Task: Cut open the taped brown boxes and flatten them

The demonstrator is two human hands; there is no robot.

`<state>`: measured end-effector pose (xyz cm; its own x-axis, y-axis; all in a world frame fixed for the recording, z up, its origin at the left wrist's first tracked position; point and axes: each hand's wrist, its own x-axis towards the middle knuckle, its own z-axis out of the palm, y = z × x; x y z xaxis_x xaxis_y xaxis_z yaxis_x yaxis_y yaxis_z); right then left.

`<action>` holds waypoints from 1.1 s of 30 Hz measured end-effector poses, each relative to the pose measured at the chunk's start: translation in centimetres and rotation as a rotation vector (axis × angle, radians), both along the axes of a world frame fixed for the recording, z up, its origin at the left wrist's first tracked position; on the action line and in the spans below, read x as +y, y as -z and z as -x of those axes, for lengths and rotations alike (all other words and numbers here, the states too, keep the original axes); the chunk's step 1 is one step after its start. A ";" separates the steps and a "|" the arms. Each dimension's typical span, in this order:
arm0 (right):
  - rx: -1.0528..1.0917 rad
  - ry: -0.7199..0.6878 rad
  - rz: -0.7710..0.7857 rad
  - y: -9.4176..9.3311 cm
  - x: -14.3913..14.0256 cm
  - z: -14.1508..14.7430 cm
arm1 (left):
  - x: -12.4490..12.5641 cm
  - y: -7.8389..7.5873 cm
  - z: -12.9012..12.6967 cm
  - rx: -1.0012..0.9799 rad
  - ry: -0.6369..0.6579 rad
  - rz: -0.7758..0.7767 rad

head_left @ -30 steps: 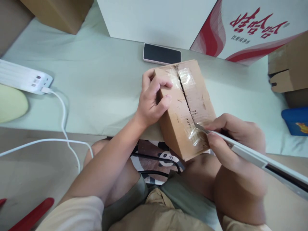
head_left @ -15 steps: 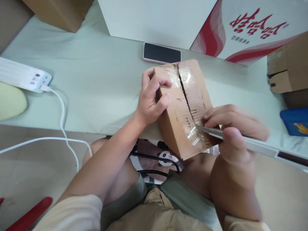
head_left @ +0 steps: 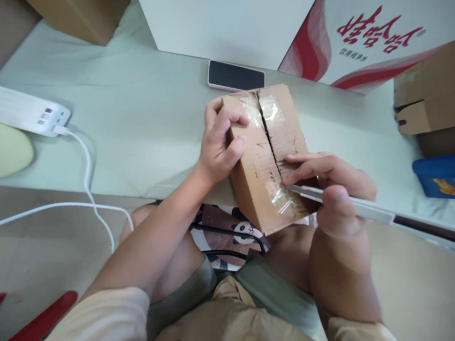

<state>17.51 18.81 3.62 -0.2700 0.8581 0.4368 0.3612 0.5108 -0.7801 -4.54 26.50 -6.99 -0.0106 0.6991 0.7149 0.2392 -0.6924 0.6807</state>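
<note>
A small brown cardboard box (head_left: 250,177) is tilted at the table's near edge, above my lap. Clear tape (head_left: 280,196) crosses both ends of its middle seam, which gapes as a dark slit toward the far end. My left hand (head_left: 222,139) grips the box's left side, thumb and fingers on the top. In my right hand (head_left: 337,189) is a utility knife (head_left: 373,210), its blade tip touching the seam beside the near tape. The fingertips of that hand rest on the right flap, just past the blade.
Beyond the box lies a phone (head_left: 236,76) in front of a white carton (head_left: 227,28). A red-and-white carton (head_left: 355,52) stands far right, near an open brown box (head_left: 423,94) and a blue item (head_left: 433,176). On the left is a white power bank (head_left: 31,111) with a cable (head_left: 88,166).
My right hand has shifted left, its fingers now lying farther onto the flap, while the blade tip stays near the near tape. My left hand keeps its hold on the box.
</note>
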 end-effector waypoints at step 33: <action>0.285 0.040 -0.176 1.2 -0.1 0.8 | -0.1 -0.2 -0.1 0.063 -0.027 -0.073</action>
<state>16.67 18.69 2.45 -0.0832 0.7705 0.6320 0.1639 0.6361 -0.7540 -4.44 26.45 -6.77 0.0182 0.6452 0.7638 0.2993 -0.7324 0.6116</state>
